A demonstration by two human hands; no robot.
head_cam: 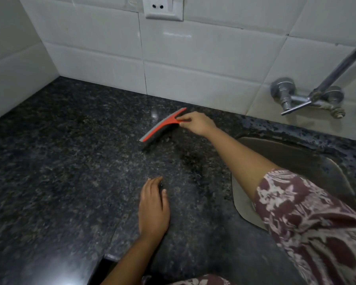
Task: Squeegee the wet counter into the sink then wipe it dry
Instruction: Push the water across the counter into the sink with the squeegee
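Head view showed the right hand [197, 123], reaching toward the middle of the frame, pinched on the handle of an orange plastic squeegee with a grey rubber blade [162, 128]. The blade edge lay down on the dark speckled granite counter [60, 161], near the white tiled wall [193, 64] at the top. The left hand [153, 208] rested flat, fingers together and holding nothing, on the counter at lower centre. A steel sink [292, 159] sat sunk into the counter at the right, partly covered by the forearm and its maroon patterned sleeve [317, 223].

Grip looked light, fingertips only, so the handle could twist or slip if the pull toward the sink was pressed hard. A tilted blade would probably skip and leave streaks of water behind. Water pushed wide of the basin rim could run toward the front edge instead. The metal wall tap [308, 97] at the upper right stood well apart from the stroke. No drying cloth was in view.

A white socket plate [163, 7] sat on the wall at the top. No brand, label or writing could be read anywhere.
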